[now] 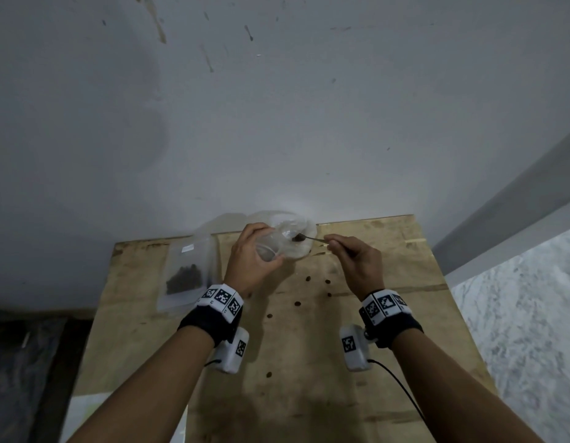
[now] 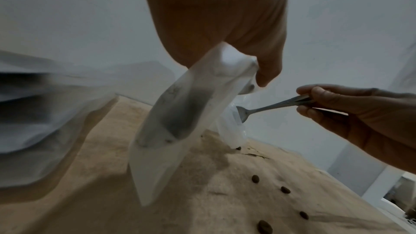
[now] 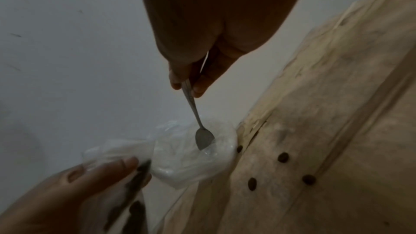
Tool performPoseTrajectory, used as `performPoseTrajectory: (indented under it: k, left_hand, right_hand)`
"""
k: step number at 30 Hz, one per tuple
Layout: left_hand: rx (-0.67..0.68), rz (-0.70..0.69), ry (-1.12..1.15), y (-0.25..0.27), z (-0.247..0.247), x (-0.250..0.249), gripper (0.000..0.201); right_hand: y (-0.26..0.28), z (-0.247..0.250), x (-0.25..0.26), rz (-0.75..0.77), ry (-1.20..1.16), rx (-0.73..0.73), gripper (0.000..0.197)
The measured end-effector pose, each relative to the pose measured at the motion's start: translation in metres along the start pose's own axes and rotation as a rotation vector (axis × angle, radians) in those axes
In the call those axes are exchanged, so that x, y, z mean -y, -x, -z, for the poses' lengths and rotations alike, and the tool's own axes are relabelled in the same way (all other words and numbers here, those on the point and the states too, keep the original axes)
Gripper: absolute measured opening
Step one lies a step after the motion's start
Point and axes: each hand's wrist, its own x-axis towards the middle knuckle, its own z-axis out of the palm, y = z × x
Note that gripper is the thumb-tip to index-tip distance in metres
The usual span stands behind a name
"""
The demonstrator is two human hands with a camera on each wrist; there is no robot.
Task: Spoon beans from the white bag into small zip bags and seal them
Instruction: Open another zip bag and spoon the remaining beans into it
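With our left hand (image 1: 250, 257) pinching the limp, slippery small zip bag (image 2: 180, 113) by its mouth, best held there, our right hand (image 1: 357, 260) fingers grasp the stiff spoon (image 3: 203, 139) dipping into the white bag (image 1: 298, 241) at twelve o'clock on the worktop (image 1: 309, 362).

1. The table (image 1: 389, 314) is pale tan wood with darker stains.
2. Loose beans (image 2: 285, 189) are dark brown.
3. The spoon (image 3: 203, 140) is silver-grey.
4. The zip bag (image 2: 162, 149) is translucent white.
5. Wrist bands (image 1: 223, 298) carry black-and-white square patterns.
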Motion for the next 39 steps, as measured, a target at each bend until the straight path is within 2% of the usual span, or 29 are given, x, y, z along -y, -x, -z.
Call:
performPoseTrajectory:
  k: [6,13,19,28,33,39]
  left_hand:
    - [-0.005,0.038,0.008,-0.006,0.0,-0.005,0.053]
    - [0.008,0.098,0.069,0.0,0.004,-0.012,0.05]
    - [-0.008,0.117,0.069,0.001,0.007,-0.009,0.049]
    - [0.018,0.146,0.077,0.003,0.009,-0.017,0.048]
    - [0.038,0.131,0.063,0.003,0.013,-0.015,0.049]
    - [0.082,0.137,0.056,0.002,0.017,-0.009,0.053]
  right_hand:
    - [0.0,0.003,-0.001,0.154,0.088,-0.147,0.013]
    - [0.0,0.003,0.006,0.212,0.095,-0.132,0.012]
    - [0.001,0.01,0.006,0.239,0.135,-0.213,0.012]
    - [0.007,0.003,0.008,0.293,0.138,-0.092,0.012]
    - [0.006,0.002,0.004,0.294,0.16,0.023,0.015]
    - [0.006,0.0,0.001,0.261,0.152,0.047,0.017]
